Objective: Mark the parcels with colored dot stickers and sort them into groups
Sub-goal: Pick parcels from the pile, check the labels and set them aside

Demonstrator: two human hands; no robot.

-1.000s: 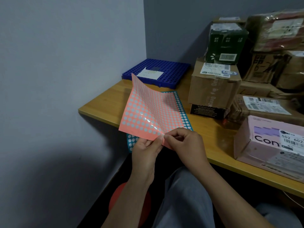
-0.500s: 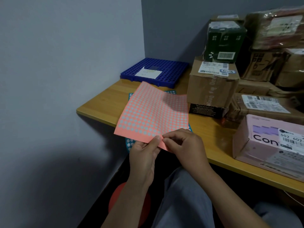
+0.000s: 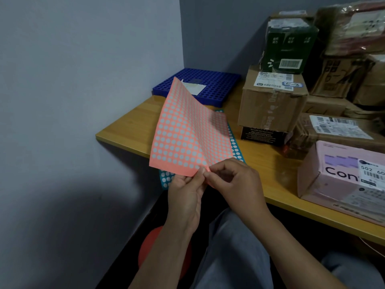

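Salmon sticker sheet (image 3: pixel 187 132) with rows of pale dots is held up over the bench's (image 3: pixel 133 126) front edge, near its left end. It is tilted and curved, its far corner up toward the bench's back left corner. Left hand (image 3: pixel 185 197) pinches the sheet's lower edge between thumb and fingers. Right hand (image 3: pixel 235 184) has its fingers curled, thumb and forefinger nipping the same edge, fingertips touching the left thumb. Hands are together, both clamped on the sheet. Whether a single dot is coming off between the fingertips, cannot tell.

Teal sticker sheet (image 3: pixel 165 179) lies flat on the bench at the front edge, mostly hidden under the salmon one. Blue grid tray (image 3: pixel 218 82) sits in the bench's back left corner with a white paper slip (image 3: pixel 195 88) on it. Parcels crowd the right part of the bench:
- Brown carton (image 3: pixel 268 109) with a shipping label, resting on a black box (image 3: pixel 262 134).
- Green box (image 3: pixel 289 51) on top of the carton.
- Taped brown parcel (image 3: pixel 333 128) with a barcode label, right of the black box.
- Pink parcel (image 3: pixel 341 174) at the bench's front edge on the right.
- More brown parcels stacked at the back right.

Grey trousers (image 3: pixel 233 247) and a red round object (image 3: pixel 150 247) show below the bench.
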